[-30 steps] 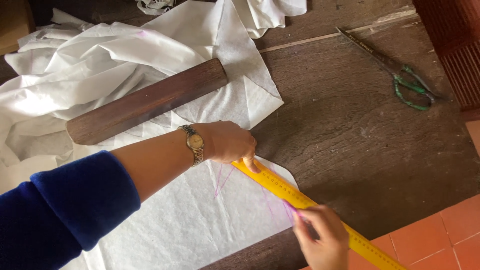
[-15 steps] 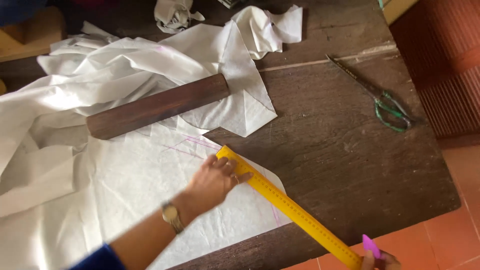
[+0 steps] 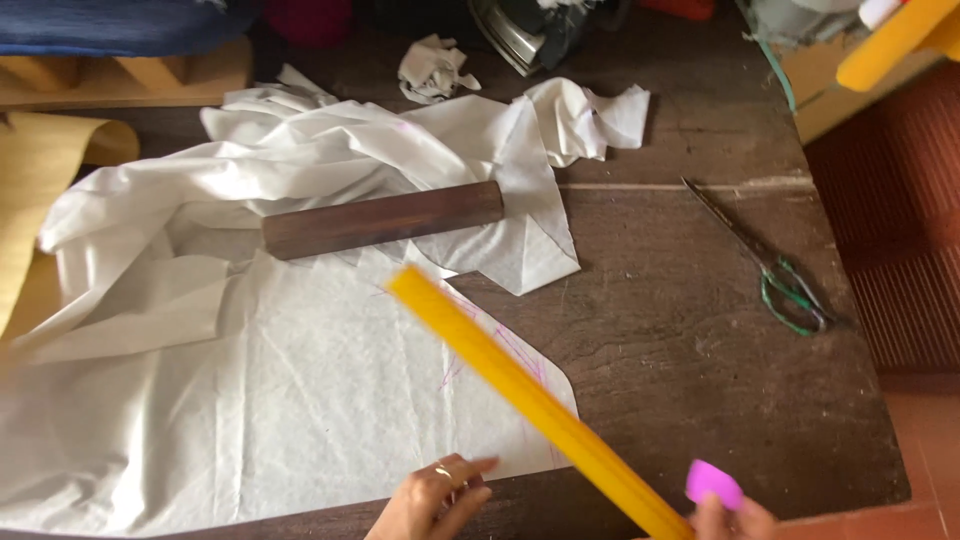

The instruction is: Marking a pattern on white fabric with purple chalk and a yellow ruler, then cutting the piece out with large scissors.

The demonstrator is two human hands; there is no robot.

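White cloth [image 3: 250, 400] covers the left of the dark wooden bench [image 3: 680, 370], with a brown wooden bar [image 3: 380, 218] lying across its folds. The left hand [image 3: 435, 500], cut off at the lower edge, rests on the cloth's hem with fingers loosely bent and holds nothing. A blurred yellow ruler [image 3: 530, 400] slants down to the right hand [image 3: 735, 520], which is mostly out of frame and pinches pink chalk [image 3: 712, 483]; whether it also grips the ruler is unclear. Green-handled scissors [image 3: 770, 265] lie apart, beside a red tiled floor [image 3: 920, 440].
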